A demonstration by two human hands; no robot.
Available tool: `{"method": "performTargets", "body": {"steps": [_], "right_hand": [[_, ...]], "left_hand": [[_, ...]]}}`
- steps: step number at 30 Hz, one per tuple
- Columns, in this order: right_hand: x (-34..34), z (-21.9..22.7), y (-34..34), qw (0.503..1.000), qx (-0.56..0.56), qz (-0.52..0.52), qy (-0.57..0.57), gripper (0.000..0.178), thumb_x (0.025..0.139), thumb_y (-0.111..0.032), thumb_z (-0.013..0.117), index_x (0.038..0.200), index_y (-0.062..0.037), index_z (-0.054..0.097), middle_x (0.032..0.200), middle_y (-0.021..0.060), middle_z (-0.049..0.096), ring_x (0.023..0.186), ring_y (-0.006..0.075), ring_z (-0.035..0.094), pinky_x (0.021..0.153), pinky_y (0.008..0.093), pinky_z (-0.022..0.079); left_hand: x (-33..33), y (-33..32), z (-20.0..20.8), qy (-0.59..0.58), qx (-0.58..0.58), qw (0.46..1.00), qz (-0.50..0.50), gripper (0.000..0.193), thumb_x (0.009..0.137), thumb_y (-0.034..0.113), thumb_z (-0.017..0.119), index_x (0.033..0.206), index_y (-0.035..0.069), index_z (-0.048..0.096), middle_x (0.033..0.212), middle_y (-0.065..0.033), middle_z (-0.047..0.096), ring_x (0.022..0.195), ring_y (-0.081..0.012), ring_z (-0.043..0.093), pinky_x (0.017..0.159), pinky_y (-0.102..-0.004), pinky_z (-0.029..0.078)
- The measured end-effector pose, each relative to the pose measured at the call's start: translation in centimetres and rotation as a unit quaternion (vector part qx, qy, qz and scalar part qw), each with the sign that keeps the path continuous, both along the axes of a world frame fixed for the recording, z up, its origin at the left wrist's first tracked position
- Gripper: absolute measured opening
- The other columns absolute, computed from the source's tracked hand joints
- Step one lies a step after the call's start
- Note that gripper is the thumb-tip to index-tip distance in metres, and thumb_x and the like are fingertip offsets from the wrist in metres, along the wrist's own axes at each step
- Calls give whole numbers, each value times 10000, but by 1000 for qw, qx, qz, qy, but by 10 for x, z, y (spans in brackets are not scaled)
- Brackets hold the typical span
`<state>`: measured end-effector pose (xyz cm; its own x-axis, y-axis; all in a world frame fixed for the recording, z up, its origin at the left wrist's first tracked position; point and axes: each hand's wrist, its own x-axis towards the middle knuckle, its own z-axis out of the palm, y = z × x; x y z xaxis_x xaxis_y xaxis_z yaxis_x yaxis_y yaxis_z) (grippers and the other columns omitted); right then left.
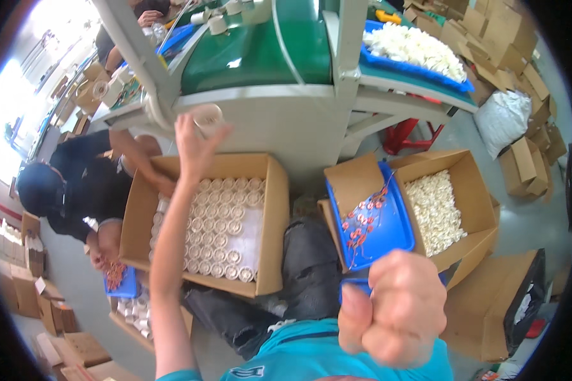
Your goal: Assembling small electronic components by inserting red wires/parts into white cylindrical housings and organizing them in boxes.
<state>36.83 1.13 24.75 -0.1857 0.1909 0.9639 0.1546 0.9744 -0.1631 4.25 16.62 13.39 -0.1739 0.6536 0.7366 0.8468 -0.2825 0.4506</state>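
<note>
My left hand (196, 143) is raised over the far edge of a cardboard box, its fingers and thumb pinching a white round plastic cup (208, 117). Below, the cardboard box (273, 222) holds rows of similar white round parts (213, 228), and a pale sheet shows at its right side. My right hand (394, 308) is curled into a fist close to the camera, above my lap. Whatever it may hold is hidden by the fingers. Beyond this fist lies a blue tray (395, 222) with small red-and-orange wired pieces (362, 219) and a cardboard flap (354, 181).
A green conveyor belt (257, 57) stands ahead behind a pale metal frame. On the right sits a box of small white parts (435, 213); a heaped blue tray (419, 51) is above it. A co-worker (82, 184) crouches at left, one arm reaching into my box.
</note>
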Motion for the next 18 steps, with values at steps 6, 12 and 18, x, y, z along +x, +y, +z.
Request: {"method": "performTargets", "body": {"steps": [6, 12, 18], "right_hand": [[21, -9, -14, 999, 12, 35, -15, 504, 619, 242, 697, 593, -78, 308, 575, 16, 299, 445, 167, 261, 418, 293, 260], [26, 45, 18, 983, -23, 94, -159, 497, 609, 238, 707, 577, -75, 322, 564, 6, 293, 449, 156, 263, 420, 287, 237], [13, 31, 24, 986, -66, 50, -144, 506, 613, 221, 713, 569, -84, 312, 556, -3, 296, 445, 154, 251, 425, 288, 257]], "left_hand": [[-60, 148, 38, 13, 26, 993, 111, 739, 699, 421, 851, 1258, 16, 590, 1050, -217, 675, 1024, -395, 593, 930, -460, 452], [-96, 200, 24, -57, -30, 990, 125, 801, 729, 438, 832, 1330, 6, 525, 1130, -232, 651, 1086, -407, 575, 958, -479, 450], [-52, 150, 14, 137, 229, 950, 162, 626, 814, 301, 779, 1320, 59, 499, 1291, -157, 532, 1209, -343, 486, 1015, -476, 354]]}}
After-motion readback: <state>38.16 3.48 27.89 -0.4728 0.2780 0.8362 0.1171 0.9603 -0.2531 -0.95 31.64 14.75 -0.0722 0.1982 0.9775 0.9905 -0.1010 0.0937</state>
